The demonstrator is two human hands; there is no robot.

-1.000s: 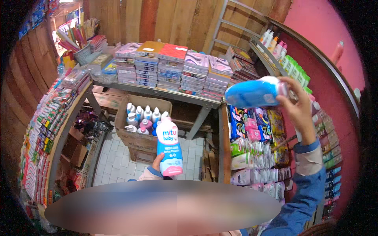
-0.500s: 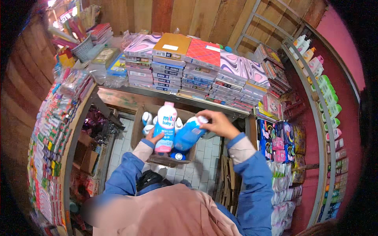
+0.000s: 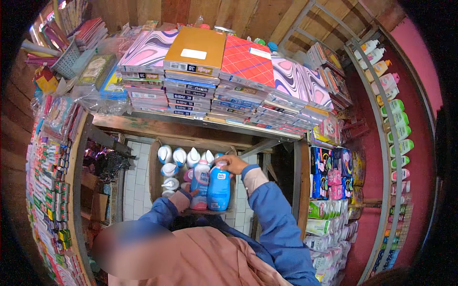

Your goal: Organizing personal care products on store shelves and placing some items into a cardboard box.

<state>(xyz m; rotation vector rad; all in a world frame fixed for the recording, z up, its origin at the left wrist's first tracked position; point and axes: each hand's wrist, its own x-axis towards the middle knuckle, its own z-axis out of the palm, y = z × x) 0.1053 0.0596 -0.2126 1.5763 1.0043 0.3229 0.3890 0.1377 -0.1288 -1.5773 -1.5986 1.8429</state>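
My left hand (image 3: 186,197) is closed on the lower side of a pink-and-blue baby-care bottle (image 3: 201,186) with a pink cap; part of that hand is hidden behind my sleeve. Right beside it stands a blue bottle (image 3: 219,190) with a white label, upright. The fingers of my right hand (image 3: 233,164) grip its top. Both bottles are held over the near right part of a brown box (image 3: 153,164). Inside the box several white-topped bottles (image 3: 179,156) stand along the far and left sides.
Stacks of patterned notebooks (image 3: 193,52) cover the counter ahead. Small packets fill a rack (image 3: 55,186) at my left. To the right, packs of pads (image 3: 329,174) hang below the counter's end, and a wall shelf (image 3: 389,119) carries bottles. White floor tiles (image 3: 136,181) show around the box.
The blue bottle went from tilted to upright, shifting left and down against the pink-and-blue bottle. My right hand moved left with it. The view shifted, showing more of the box's bottles.
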